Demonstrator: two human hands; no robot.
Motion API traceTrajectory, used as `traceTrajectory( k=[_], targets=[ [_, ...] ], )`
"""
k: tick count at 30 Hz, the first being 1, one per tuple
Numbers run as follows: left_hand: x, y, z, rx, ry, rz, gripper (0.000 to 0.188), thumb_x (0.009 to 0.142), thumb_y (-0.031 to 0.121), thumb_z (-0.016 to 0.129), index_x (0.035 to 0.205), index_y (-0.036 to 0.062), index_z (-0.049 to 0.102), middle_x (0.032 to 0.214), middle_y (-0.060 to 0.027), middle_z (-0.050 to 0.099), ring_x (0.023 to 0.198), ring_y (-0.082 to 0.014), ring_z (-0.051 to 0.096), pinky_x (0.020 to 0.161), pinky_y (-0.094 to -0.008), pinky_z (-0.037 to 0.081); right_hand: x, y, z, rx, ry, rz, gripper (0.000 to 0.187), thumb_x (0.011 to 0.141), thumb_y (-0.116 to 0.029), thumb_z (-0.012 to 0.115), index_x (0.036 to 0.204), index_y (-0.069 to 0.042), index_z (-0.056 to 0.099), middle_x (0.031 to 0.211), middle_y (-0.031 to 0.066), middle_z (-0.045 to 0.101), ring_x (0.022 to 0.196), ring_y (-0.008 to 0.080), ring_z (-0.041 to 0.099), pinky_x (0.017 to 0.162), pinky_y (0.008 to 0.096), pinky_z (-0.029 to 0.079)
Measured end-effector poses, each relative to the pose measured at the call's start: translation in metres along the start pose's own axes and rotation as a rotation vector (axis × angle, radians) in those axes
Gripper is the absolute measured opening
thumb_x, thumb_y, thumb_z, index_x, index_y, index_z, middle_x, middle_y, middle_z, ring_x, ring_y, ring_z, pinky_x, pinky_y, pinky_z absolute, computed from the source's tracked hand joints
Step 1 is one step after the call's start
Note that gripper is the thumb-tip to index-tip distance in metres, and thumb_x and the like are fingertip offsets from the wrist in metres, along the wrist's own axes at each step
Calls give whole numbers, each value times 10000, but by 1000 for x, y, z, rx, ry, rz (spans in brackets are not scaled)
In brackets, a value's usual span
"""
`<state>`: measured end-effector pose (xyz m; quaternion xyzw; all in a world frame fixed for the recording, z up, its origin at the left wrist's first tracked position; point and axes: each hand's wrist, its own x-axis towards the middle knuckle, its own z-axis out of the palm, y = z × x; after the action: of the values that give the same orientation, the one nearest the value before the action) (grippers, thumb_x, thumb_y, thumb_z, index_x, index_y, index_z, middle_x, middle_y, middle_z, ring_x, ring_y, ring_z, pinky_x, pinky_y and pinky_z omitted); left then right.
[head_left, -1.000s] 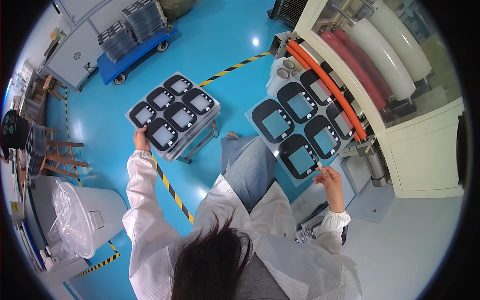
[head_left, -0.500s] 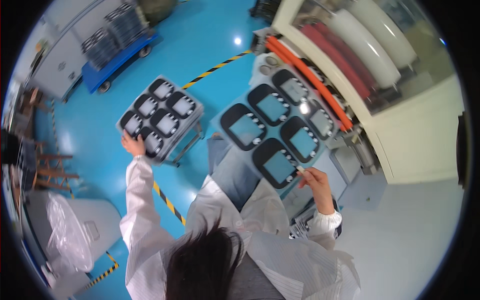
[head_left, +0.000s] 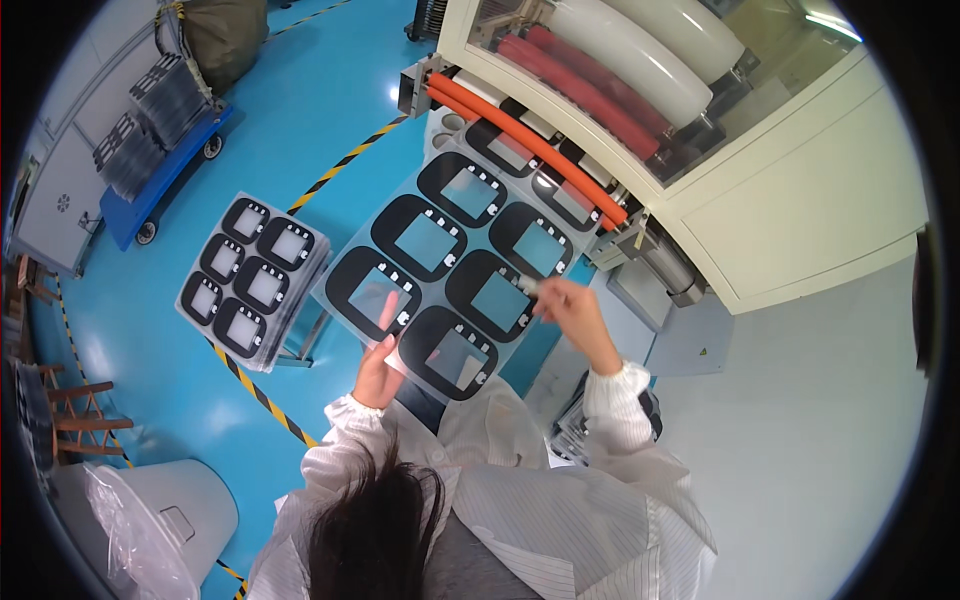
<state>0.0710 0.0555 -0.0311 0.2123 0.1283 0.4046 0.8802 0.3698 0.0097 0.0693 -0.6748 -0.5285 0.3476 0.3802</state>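
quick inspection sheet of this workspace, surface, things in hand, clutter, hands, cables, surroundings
surface: blue floor, striped tape
things: clear sheet with black frames, reaching under the orange roller; similar sheet stack on a stand
clutter: white bin with plastic bag, wooden stool
left hand: grips the clear sheet's edge
right hand: pinches a small pale thing, blurred
cables: nothing seen clearly
surroundings: cream machine, blue cart with stacks
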Motion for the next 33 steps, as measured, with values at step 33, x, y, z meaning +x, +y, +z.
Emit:
traceTrajectory(
  k=[33],
  targets=[
    [-102,44,78,217,306,93,645,851,31,495,1458,35,276,1282,-291,512,1168,-312,564,912,-352,519,143,-26,117,-669,28,-362,263,923,-168,502,1128,-145,665,817,190,664,752,371,635,696,453,504]
  ],
)
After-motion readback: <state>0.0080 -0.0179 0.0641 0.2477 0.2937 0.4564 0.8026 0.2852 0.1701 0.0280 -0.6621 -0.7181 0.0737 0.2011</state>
